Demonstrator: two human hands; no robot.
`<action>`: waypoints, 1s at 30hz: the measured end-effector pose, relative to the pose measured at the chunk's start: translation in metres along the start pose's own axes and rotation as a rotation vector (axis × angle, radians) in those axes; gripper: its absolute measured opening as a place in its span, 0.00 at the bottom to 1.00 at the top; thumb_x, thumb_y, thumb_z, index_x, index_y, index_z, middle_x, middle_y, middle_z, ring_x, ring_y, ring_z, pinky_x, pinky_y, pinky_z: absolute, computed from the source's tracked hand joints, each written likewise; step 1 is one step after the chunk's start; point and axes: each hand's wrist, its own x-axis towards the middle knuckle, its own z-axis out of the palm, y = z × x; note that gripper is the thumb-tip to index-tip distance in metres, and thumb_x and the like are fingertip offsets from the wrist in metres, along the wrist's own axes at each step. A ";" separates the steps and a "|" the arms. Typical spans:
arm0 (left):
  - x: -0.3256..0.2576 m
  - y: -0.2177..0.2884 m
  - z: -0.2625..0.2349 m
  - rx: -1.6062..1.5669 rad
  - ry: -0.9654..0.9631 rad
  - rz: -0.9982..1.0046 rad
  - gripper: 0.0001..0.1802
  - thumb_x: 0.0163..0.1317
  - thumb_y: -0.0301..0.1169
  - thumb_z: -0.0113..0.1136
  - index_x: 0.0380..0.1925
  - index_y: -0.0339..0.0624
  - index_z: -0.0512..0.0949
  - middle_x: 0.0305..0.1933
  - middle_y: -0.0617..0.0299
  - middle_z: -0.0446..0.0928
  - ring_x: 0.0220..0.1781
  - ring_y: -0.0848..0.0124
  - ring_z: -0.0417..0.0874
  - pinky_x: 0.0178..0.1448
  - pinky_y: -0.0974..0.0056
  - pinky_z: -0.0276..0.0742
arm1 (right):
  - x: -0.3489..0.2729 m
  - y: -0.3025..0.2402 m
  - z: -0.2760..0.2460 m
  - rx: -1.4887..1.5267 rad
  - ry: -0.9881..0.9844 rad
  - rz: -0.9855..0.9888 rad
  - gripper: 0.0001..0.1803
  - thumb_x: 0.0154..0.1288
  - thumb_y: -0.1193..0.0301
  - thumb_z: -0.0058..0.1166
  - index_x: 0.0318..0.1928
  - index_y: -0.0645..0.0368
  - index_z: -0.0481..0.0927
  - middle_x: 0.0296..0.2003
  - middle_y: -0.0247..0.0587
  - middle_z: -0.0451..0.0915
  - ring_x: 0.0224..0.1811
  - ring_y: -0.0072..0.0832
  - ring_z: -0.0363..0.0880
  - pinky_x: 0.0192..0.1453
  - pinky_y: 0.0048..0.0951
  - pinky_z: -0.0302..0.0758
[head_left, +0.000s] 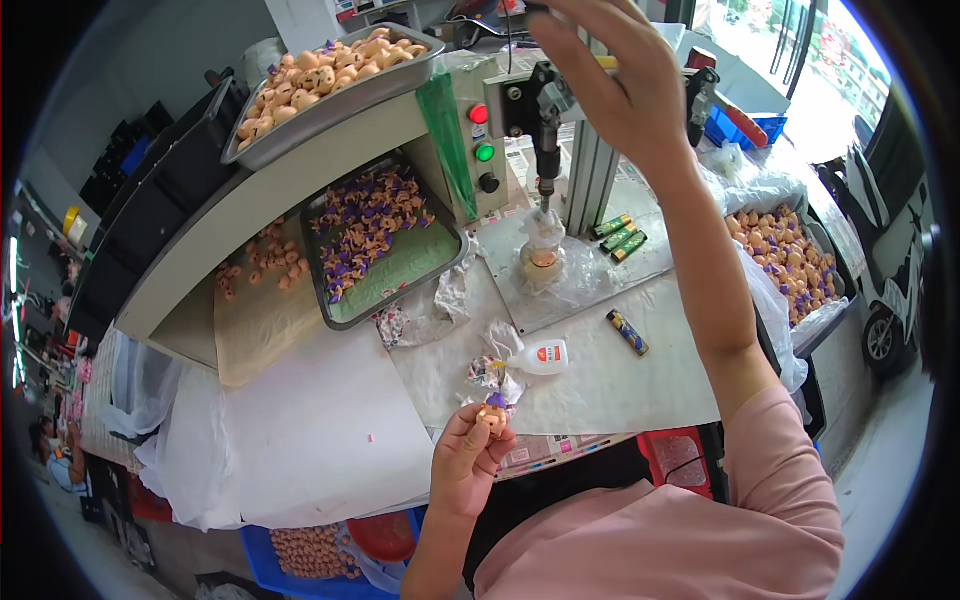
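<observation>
Between the fingertips of my left hand [466,455] is a small peach-coloured doll figure [491,417] with a purple top, held upright at the table's front edge. My right hand [625,85] is raised high beside the upper part of a bench press [547,150], fingers stretched out and nothing seen in them. A lever with a red handle [742,125] sticks out to the right of that hand. Under the press rod is a holder wrapped in clear plastic [543,257]. A white glue bottle [543,357] lies on its side just beyond the figure.
Purple-and-peach pieces fill a black tray [338,318] in the shelf opening. Above it rests a metal tray [240,152] of round peach heads. Several green batteries [622,238] and a dark cylinder [627,332] lie by the press. A plastic-lined crate [795,335] of heads stands right.
</observation>
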 end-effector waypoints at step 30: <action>0.039 -0.008 0.059 0.198 -0.029 0.020 0.13 0.64 0.24 0.57 0.49 0.36 0.73 0.50 0.52 0.78 0.48 0.67 0.82 0.57 0.64 0.80 | -0.242 -0.008 -0.070 0.047 -0.366 0.714 0.23 0.45 0.63 0.73 0.38 0.64 0.82 0.38 0.43 0.82 0.44 0.36 0.79 0.48 0.34 0.75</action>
